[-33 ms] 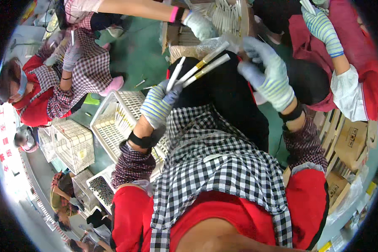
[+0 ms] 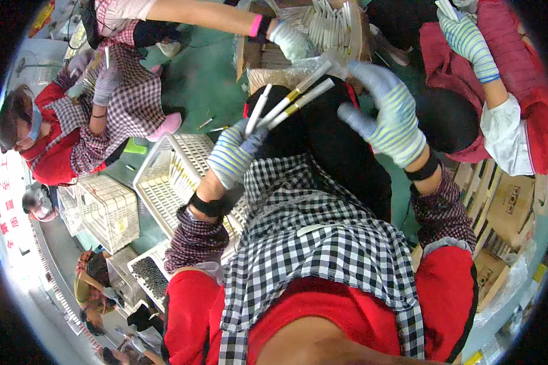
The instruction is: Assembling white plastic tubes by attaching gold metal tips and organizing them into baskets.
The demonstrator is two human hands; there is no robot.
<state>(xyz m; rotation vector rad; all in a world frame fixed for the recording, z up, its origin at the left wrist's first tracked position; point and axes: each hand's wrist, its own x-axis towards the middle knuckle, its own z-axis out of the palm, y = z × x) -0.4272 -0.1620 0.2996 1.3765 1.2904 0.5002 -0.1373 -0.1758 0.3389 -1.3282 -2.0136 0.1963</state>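
White pens (image 2: pixel 289 100) fanned in the left hand (image 2: pixel 232 155), its grip closed on them.
Sorting seems underway; the right hand (image 2: pixel 391 118), fingers spread and empty, must next pinch one pen above the white basket (image 2: pixel 164 182).

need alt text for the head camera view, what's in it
Seen from above, a person's gloved left hand holds three white pen-like sticks fanned out, while the gloved right hand hovers open beside their tips. A white plastic basket sits below the left hand, and other people in checked aprons work nearby.
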